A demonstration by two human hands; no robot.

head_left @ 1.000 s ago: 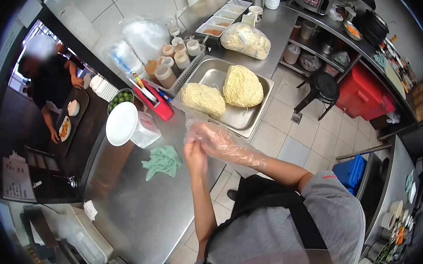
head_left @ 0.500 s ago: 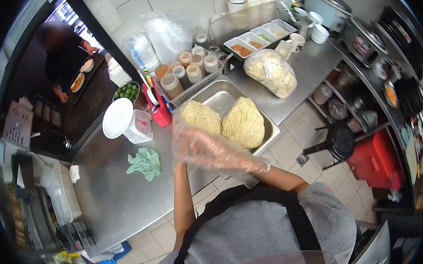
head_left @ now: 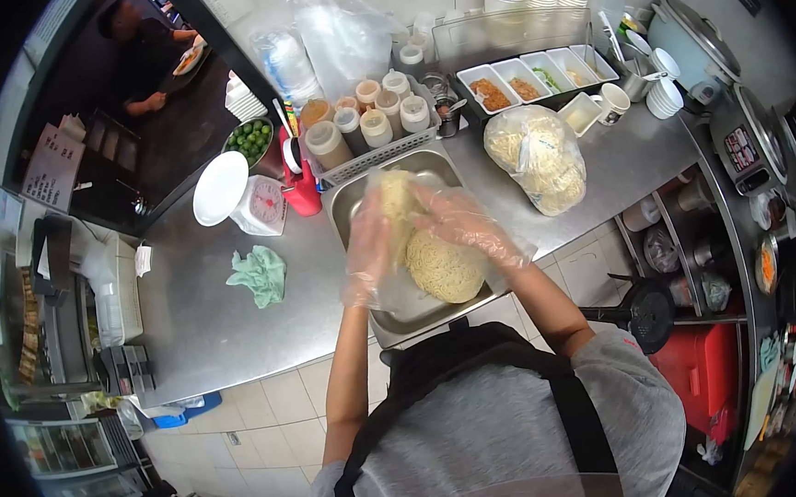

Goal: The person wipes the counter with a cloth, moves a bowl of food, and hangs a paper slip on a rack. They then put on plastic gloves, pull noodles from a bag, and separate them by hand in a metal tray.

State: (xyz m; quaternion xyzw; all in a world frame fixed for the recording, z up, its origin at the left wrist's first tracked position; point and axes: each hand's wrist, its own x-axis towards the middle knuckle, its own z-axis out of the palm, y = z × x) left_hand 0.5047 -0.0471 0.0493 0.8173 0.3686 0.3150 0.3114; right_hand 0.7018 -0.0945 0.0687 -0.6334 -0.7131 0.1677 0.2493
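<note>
My left hand (head_left: 372,246), in a clear plastic glove, presses against the left side of a bundle of pale yellow noodles (head_left: 397,200). On the bundle's right side is my right hand (head_left: 465,221), gloved the same way. The two hands hold it between them over a metal tray (head_left: 453,163), slightly blurred. A second noodle mound (head_left: 444,268) lies in the tray just below my right hand. Whether the held bundle still touches the tray bottom is hidden by the hands.
Sauce bottles (head_left: 376,128) stand in a grey basket behind the tray. To the left are a white scale (head_left: 261,205) and a green cloth (head_left: 259,275). A bag of noodles (head_left: 535,160) and a topping container (head_left: 489,94) sit to the right. Beyond the opening, a person holds a dish.
Both hands have moved from the tray's near-left edge to the left noodle mound and now clasp it. The view has shifted, and the person beyond the opening has moved.
</note>
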